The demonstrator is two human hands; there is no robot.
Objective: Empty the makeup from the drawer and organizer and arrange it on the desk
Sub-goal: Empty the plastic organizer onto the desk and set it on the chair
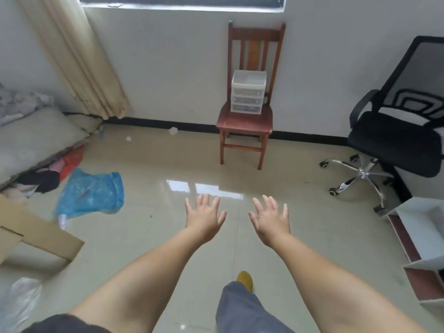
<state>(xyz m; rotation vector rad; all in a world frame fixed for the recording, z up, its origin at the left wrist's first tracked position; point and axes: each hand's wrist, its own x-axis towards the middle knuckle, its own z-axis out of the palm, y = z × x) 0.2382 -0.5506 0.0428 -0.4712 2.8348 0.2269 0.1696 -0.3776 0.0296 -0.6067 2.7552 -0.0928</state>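
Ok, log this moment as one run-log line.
phase: approach | left hand: open, empty | right hand: open, empty | organizer: drawers closed, on wooden chair | makeup: not out yet

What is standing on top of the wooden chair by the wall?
A small clear plastic drawer organizer with three drawers stands on the seat of the wooden chair. Its contents are too blurred to identify.
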